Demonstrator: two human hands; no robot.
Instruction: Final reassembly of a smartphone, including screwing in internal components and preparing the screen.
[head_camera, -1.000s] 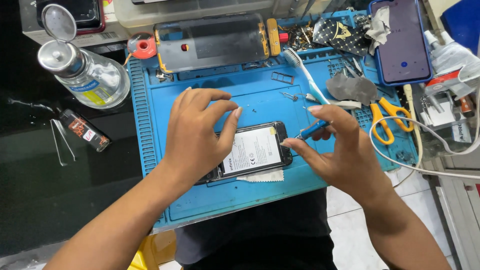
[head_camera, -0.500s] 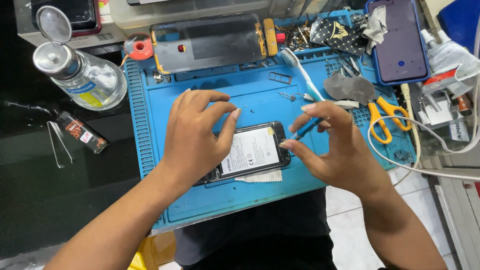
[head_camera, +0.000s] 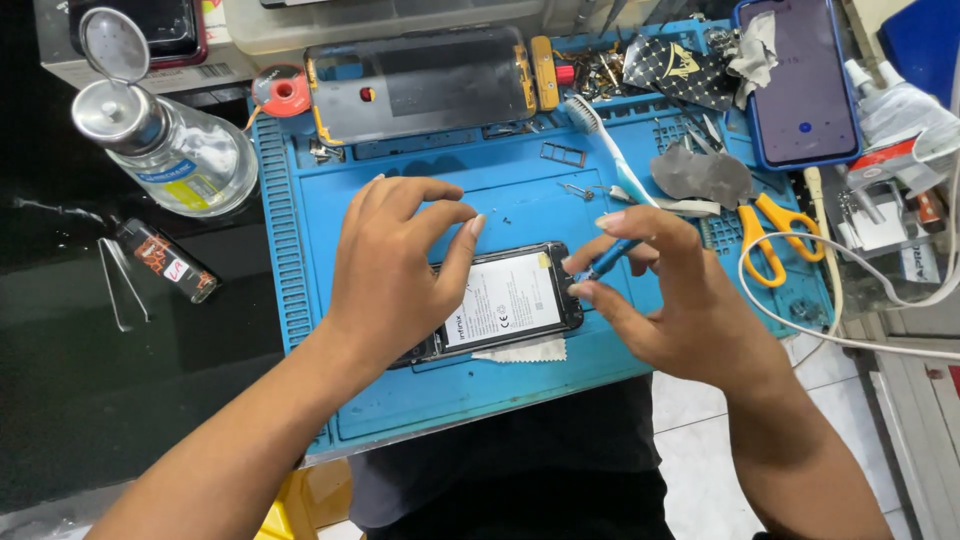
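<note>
Pressing down on the opened phone (head_camera: 500, 300), your left hand (head_camera: 390, 270) lies flat over its left part, fingers spread and curved, grasping nothing but pinning it to the blue work mat (head_camera: 400, 400). Your right hand (head_camera: 665, 300) pinches a small blue screwdriver (head_camera: 610, 258) between thumb and forefinger, its tip at the phone's right end, close to the edge.

The phone sits near the middle of the mat, toward your side, with its back cover off and the battery (head_camera: 505, 298) and its white label exposed; a scrap of white paper (head_camera: 520, 350) pokes out beneath it. That much looks done. A dark back panel (head_camera: 420, 80) rests at the far edge of the mat, and tiny screws (head_camera: 497, 217) lie loose just beyond your left fingers, so some fasteners seem already out. The battery remains seated, and whether more screws remain at the right end cannot be told.

To the right lie orange-handled scissors (head_camera: 770, 235), a toothbrush (head_camera: 605, 145) and a second phone (head_camera: 800, 80); a glass bottle (head_camera: 170, 150) stands far left.
</note>
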